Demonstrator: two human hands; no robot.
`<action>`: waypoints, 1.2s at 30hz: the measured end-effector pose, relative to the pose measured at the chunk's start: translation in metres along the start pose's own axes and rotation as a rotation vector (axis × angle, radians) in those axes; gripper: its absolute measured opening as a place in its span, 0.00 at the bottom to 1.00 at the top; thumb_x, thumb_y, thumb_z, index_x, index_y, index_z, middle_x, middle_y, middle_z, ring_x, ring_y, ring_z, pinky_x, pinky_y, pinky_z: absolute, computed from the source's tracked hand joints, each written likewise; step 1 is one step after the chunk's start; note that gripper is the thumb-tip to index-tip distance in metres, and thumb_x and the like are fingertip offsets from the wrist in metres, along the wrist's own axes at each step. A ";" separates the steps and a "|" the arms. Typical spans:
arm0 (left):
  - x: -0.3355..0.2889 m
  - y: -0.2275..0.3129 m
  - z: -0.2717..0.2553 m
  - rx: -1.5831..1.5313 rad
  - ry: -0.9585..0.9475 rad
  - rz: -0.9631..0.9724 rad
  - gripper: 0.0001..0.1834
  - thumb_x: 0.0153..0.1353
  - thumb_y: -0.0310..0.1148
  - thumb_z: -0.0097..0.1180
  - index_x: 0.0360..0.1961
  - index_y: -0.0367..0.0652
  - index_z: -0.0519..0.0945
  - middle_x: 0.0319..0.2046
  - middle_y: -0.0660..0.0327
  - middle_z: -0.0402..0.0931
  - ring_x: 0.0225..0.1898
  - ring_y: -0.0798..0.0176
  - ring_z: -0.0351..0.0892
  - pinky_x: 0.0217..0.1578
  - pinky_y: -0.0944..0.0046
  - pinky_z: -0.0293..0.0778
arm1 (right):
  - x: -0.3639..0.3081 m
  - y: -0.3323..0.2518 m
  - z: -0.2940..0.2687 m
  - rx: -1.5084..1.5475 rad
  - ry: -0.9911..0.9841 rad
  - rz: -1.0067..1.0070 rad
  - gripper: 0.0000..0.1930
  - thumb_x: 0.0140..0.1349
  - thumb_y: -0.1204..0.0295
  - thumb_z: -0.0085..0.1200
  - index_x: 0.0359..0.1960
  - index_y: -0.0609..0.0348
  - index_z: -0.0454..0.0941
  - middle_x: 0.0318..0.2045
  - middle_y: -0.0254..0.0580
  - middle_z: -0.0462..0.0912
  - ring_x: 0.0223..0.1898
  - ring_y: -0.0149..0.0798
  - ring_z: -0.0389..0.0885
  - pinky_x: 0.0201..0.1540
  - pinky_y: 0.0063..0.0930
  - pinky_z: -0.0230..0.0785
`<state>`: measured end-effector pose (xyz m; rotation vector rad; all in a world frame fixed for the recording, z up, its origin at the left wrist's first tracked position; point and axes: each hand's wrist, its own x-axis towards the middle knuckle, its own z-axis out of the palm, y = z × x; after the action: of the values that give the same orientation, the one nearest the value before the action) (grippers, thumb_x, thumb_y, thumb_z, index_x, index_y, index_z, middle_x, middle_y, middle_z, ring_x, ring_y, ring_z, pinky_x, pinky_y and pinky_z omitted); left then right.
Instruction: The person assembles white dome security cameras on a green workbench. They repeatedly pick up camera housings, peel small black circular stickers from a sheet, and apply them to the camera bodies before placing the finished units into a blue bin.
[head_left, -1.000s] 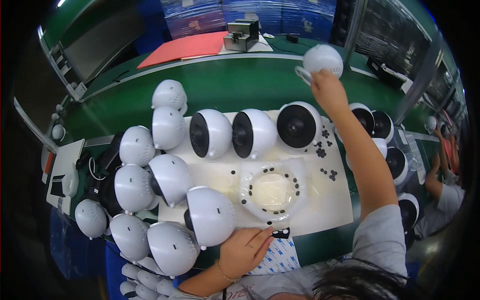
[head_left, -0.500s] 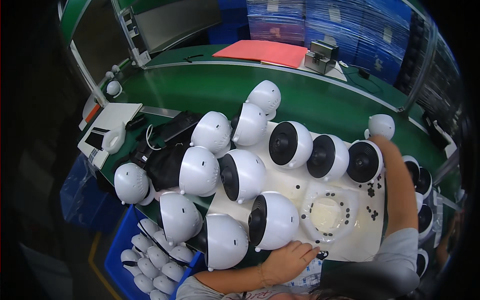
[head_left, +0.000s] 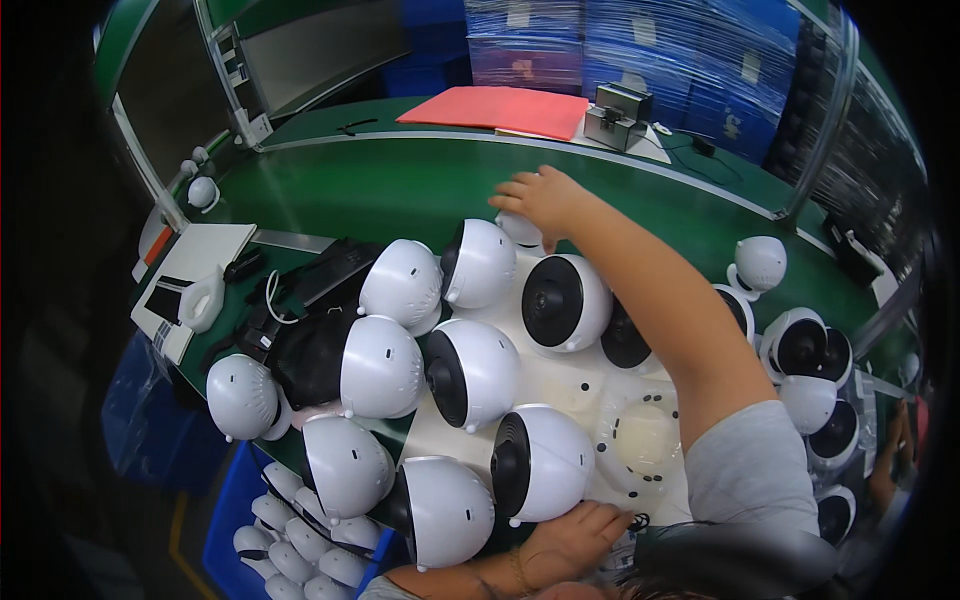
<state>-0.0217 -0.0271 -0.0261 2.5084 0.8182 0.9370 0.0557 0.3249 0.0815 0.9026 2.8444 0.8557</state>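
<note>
My right hand reaches across to the back of the group, its fingers curled over the top of a white ball-shaped security camera that it mostly hides. My left hand lies at the near edge of the white mat, fingers stretched out, holding nothing that I can see. Close by it stands a white camera with a black lens face. Several similar cameras stand on and around the mat. Under my right forearm, one camera is partly covered. A translucent ring-shaped tray with small black pads lies on the mat.
A blue bin of white camera units sits at lower left. Black bags and cables lie on the left. Another camera stands at the right, near several more. Behind are a red sheet and a metal box.
My right hand has swung from beside the camera at the far right to the rearmost one and taken hold of it. My left hand stays at the mat's near edge. The view has shifted slightly.
</note>
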 end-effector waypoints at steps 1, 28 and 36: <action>0.000 0.000 0.000 0.001 0.001 -0.010 0.22 0.45 0.29 0.48 0.46 0.40 0.72 0.34 0.65 0.68 0.35 0.65 0.70 0.37 0.71 0.68 | 0.005 -0.003 0.002 -0.013 -0.105 0.032 0.41 0.29 0.67 0.70 0.52 0.47 0.65 0.50 0.35 0.69 0.55 0.41 0.65 0.53 0.37 0.62; 0.023 0.014 -0.004 -0.112 0.115 -0.040 0.10 0.46 0.30 0.62 0.32 0.43 0.80 0.25 0.61 0.74 0.23 0.61 0.73 0.22 0.65 0.68 | -0.330 -0.138 -0.044 1.062 0.145 0.487 0.51 0.33 0.55 0.68 0.59 0.61 0.52 0.61 0.55 0.55 0.66 0.54 0.45 0.65 0.50 0.26; 0.033 0.028 -0.015 0.019 0.148 -0.110 0.12 0.44 0.30 0.63 0.32 0.43 0.79 0.23 0.63 0.74 0.20 0.62 0.72 0.20 0.66 0.65 | -0.353 -0.140 -0.092 1.178 0.760 0.300 0.21 0.44 0.74 0.57 0.43 0.61 0.70 0.42 0.44 0.74 0.43 0.47 0.73 0.44 0.38 0.65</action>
<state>-0.0003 -0.0269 0.0145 2.4043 1.0039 1.0915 0.2580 -0.0072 0.0426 1.2535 3.8974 -0.8848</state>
